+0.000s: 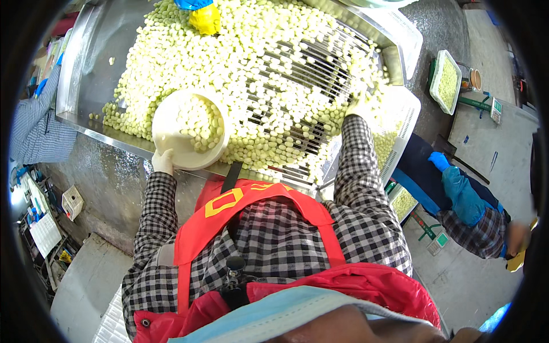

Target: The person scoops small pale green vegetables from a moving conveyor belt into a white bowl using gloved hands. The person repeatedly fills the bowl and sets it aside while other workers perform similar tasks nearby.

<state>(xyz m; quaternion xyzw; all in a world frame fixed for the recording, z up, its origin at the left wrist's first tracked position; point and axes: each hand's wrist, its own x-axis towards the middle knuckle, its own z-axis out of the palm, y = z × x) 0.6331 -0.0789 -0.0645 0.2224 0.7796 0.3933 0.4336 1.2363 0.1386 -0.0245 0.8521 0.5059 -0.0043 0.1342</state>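
Note:
My left hand (163,161), in a white glove, grips the lower left rim of a round white plastic bowl (164,119). The bowl is tilted, with some pale green oval pieces (205,122), bean-like, inside it. My right hand (360,107), also gloved in white, reaches among the loose pieces at the right end of the slatted part; glare blurs its fingers. More pieces (180,60) cover the steel sorting table (96,81). Metal bars (315,64) with dark gaps show through them on the right. Below my right hand, a white perforated crate (405,120) holds more pieces.
Across the table is another person's yellow-gloved hand (206,19). A person with a blue glove (438,161) stands at right, by filled trays (447,82) on green scales (476,102). Another person's checked sleeve (43,128) is at left. Raised steel edges bound the table.

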